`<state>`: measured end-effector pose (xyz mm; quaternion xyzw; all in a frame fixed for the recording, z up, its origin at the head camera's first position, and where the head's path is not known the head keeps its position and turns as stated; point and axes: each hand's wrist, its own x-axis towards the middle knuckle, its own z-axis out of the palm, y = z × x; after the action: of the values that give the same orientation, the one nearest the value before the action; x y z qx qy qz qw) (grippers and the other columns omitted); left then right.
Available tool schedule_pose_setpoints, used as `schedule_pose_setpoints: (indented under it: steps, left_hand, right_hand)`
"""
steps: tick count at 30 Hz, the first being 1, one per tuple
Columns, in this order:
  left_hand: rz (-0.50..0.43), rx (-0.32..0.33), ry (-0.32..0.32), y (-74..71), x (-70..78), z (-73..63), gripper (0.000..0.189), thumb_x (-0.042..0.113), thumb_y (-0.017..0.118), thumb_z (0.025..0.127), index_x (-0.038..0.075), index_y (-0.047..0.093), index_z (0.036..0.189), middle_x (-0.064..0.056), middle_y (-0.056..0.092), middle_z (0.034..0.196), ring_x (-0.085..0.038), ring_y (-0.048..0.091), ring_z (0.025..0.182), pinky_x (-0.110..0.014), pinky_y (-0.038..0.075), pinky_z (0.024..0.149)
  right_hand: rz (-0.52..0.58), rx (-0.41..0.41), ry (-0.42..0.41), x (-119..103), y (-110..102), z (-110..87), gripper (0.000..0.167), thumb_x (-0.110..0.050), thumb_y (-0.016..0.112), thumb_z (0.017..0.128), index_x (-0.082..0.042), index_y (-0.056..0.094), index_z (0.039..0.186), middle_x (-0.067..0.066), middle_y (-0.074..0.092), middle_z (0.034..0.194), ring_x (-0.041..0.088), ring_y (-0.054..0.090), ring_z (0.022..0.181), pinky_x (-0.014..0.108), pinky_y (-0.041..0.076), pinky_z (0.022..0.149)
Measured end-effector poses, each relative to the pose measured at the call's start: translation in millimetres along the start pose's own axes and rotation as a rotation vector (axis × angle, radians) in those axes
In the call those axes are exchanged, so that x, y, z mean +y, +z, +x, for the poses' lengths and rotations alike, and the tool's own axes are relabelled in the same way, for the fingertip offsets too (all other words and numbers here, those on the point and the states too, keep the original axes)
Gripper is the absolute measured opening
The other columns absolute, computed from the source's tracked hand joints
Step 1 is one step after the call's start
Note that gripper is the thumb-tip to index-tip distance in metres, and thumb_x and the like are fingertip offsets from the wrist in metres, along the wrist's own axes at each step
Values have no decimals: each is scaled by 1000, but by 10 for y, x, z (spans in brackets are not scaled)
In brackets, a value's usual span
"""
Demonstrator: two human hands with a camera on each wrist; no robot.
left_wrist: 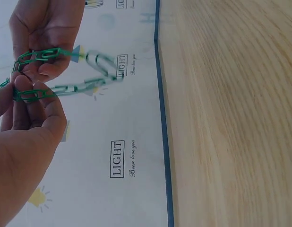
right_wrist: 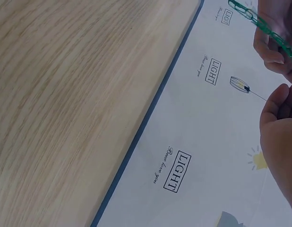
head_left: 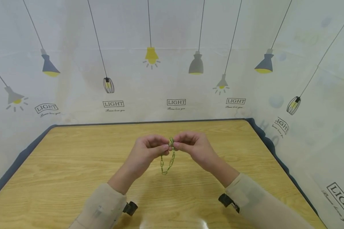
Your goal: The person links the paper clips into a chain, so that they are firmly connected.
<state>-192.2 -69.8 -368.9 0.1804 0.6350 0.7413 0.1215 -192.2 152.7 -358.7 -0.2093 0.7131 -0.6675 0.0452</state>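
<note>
A chain of linked green paper clips (head_left: pixel 164 173) hangs in a loop below both hands, above the wooden table. My left hand (head_left: pixel 143 154) pinches the chain's upper part between thumb and fingers. From the other side, my right hand (head_left: pixel 197 149) pinches the chain's top, its fingertips right beside the left ones. In the left wrist view, the paper-clip chain (left_wrist: pixel 30 95) runs out from the left fingers, and the swinging loop looks blurred. Seen from the right wrist, the chain (right_wrist: pixel 253 18) passes in front of the left palm (right_wrist: pixel 278 14). The clips between the fingertips are partly hidden.
The wooden table (head_left: pixel 74 178) has a dark blue edge strip (head_left: pixel 149 122) along its back. Behind it stands a pale wall covering (head_left: pixel 132 108) printed with lamps and the word LIGHT. Small black cameras (head_left: pixel 130 208) sit at the beige sleeves (head_left: pixel 104 203).
</note>
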Motion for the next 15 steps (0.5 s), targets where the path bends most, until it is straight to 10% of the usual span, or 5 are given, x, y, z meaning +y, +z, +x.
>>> schedule_pose_setpoints:
  steps: [15]
  left_hand:
    - [-68, 15, -23, 37, -50, 24, 13, -2, 67, 101, 8, 74, 106, 4, 80, 97, -9, 75, 89, -29, 64, 91]
  right_hand:
    - [75, 9, 6, 38, -15, -27, 11, 3, 69, 99, 8, 70, 109, -9, 79, 95, 8, 73, 91, 25, 63, 90]
